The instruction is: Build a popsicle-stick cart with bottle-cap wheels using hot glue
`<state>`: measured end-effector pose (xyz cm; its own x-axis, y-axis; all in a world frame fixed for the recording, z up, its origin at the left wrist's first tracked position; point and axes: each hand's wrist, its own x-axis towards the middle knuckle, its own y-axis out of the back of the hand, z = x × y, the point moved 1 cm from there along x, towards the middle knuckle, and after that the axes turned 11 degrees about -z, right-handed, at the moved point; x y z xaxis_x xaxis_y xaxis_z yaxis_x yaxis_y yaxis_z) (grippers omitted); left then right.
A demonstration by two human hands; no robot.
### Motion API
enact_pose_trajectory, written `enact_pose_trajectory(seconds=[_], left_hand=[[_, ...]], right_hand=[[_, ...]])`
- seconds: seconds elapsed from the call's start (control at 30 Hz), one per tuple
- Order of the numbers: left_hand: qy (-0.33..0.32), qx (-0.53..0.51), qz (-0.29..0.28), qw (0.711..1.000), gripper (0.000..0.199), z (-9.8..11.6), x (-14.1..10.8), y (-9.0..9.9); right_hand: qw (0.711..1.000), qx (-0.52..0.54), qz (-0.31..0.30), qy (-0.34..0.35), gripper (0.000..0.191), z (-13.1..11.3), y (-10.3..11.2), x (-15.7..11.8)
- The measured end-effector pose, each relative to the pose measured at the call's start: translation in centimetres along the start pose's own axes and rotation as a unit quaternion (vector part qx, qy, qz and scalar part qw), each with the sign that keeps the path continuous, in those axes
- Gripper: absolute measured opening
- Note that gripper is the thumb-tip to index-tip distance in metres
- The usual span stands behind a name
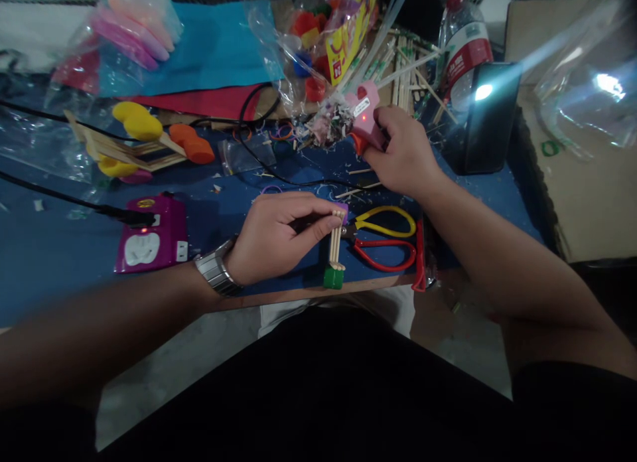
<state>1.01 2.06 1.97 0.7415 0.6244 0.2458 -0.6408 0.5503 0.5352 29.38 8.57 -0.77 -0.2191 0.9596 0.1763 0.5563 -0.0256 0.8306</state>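
Between thumb and fingers, my left hand (279, 236) pinches one end of a small bundle of wooden sticks (335, 244). A purple piece (341, 212) is at the bundle's far end and a green piece (333, 277) at its near end, by the table's front edge. My right hand (405, 150) is closed on a pink glue gun (367, 120) with a lit red light; its front end is beside a pile of grey scraps (329, 122). Scissors (385, 239) with one yellow and one red handle lie right of the sticks.
A purple power socket (169, 230) with a black cable sits left. Behind it lies a stick frame (144, 155) with yellow and orange pieces. Loose sticks, a bottle (465, 50), a lit phone (490, 123) and cardboard (587, 196) are at the right. Plastic bags lie behind.
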Motion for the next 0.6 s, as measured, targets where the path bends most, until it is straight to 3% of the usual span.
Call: enact_pose_trajectory(seconds=[0.2, 0.6], left_hand=[[-0.044, 0.046, 0.008, 0.998, 0.012, 0.12, -0.15, -0.06], [-0.015, 0.081, -0.007, 0.997, 0.011, 0.42, -0.39, 0.02]], right_hand=[[1.0, -0.027, -0.009, 0.0, 0.052, -0.55, 0.11, 0.0], [0.998, -0.065, -0.02, 0.005, 0.009, 0.29, -0.17, -0.55]])
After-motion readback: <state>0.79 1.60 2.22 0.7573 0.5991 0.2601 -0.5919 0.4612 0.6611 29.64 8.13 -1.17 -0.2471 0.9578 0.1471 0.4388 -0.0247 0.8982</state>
